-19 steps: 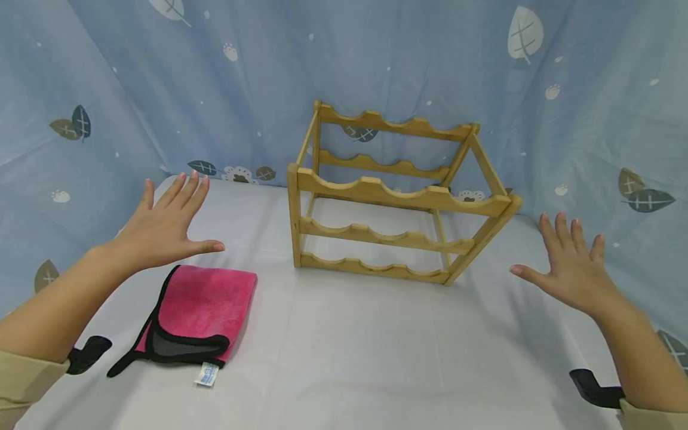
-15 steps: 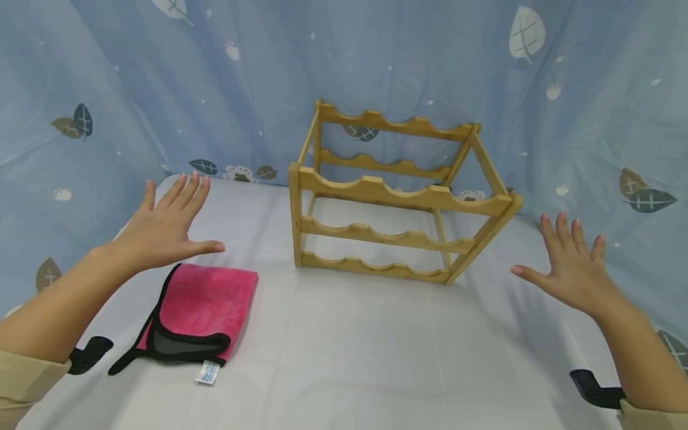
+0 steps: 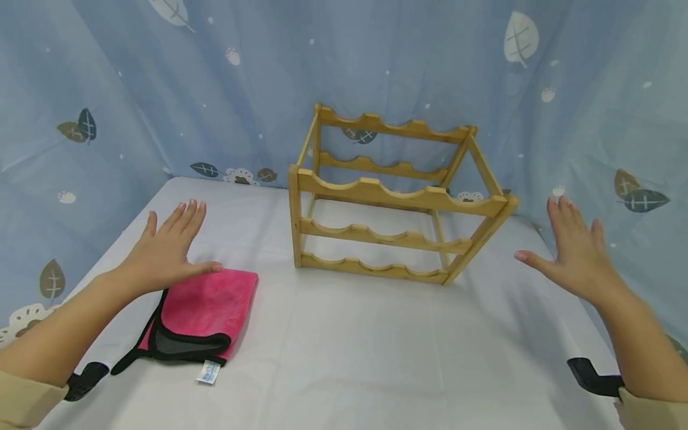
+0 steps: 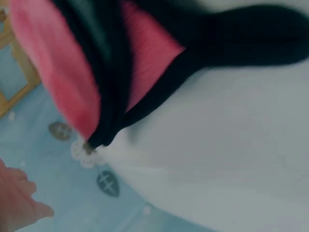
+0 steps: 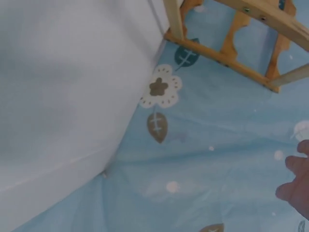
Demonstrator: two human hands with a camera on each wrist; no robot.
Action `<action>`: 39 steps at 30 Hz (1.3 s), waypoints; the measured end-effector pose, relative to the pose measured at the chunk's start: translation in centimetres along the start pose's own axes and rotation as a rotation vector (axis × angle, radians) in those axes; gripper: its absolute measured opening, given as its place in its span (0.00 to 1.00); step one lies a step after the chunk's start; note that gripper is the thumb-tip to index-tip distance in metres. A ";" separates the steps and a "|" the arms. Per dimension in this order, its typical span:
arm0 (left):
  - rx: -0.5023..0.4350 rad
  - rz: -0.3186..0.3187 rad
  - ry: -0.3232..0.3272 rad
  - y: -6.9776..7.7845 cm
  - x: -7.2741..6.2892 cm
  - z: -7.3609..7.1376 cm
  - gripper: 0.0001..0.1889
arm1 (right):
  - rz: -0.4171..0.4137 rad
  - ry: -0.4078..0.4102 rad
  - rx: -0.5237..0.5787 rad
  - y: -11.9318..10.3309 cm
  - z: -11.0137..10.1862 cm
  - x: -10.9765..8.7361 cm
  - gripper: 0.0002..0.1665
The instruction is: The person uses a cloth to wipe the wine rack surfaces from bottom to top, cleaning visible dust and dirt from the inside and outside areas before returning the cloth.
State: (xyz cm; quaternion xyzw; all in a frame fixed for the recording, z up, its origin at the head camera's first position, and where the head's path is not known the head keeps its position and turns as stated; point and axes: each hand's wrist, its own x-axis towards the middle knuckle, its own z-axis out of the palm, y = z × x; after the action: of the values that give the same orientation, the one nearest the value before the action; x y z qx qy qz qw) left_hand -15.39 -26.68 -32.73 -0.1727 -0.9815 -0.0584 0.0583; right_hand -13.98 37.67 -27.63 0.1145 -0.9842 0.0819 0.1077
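Note:
My left hand [image 3: 163,251] is held with its fingers spread, overlapping the far edge of a folded pink cloth [image 3: 212,304] in the head view. The cloth has black trim, a grey underside, a black hanging loop and a small white tag [image 3: 208,372]. To the right, my right hand [image 3: 580,257] is also spread and holds nothing. Between the hands stands a wooden rack [image 3: 384,237] with scalloped rails, nearer to the right hand. The left wrist view shows the cloth [image 4: 149,53] close up; the right wrist view shows part of the rack [image 5: 241,67].
A white-covered table [image 3: 355,358] lies under everything. Blue curtains [image 3: 258,71] with leaf prints hang behind and at both sides, close behind the rack. Black wrist mounts [image 3: 593,377] sit at both forearms.
The left hand has come down a little, now overlapping the cloth's far edge. The right hand has shifted slightly upward, its fingers closer together. Rack and cloth stay in place.

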 end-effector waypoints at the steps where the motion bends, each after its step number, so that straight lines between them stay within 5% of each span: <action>1: -0.024 -0.005 -0.014 0.0 -0.3 0.5 0.60 | -0.014 0.022 0.020 -0.2 -0.2 0.2 0.64; 12: -0.260 -0.100 -0.135 1.1 -1.5 4.2 0.61 | -0.123 0.247 0.305 -3.0 -0.5 2.3 0.55; 18: -0.268 -0.181 -0.140 2.6 -2.3 6.2 0.61 | -0.357 0.436 0.408 -3.8 0.7 3.8 0.49; 22: -0.243 -0.185 -0.133 3.2 -2.7 7.5 0.59 | -0.377 0.483 0.438 -4.1 1.4 4.3 0.42; 28: -0.220 -0.156 -0.023 3.7 -3.5 9.0 0.48 | -0.353 0.505 0.495 -4.2 2.0 4.5 0.32; 33: -0.204 -0.062 0.094 4.0 -3.9 9.4 0.33 | -0.345 0.509 0.521 -4.2 2.3 4.4 0.30; 39: -0.245 -0.003 0.113 4.5 -3.5 8.9 0.24 | -0.330 0.488 0.535 -4.4 2.3 4.2 0.30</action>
State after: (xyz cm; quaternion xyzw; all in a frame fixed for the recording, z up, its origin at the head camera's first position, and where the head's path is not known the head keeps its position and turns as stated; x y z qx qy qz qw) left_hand -11.36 -22.45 -41.56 -0.1734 -0.9624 -0.1876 0.0919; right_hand -17.34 32.13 -28.25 0.2722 -0.8420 0.3417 0.3165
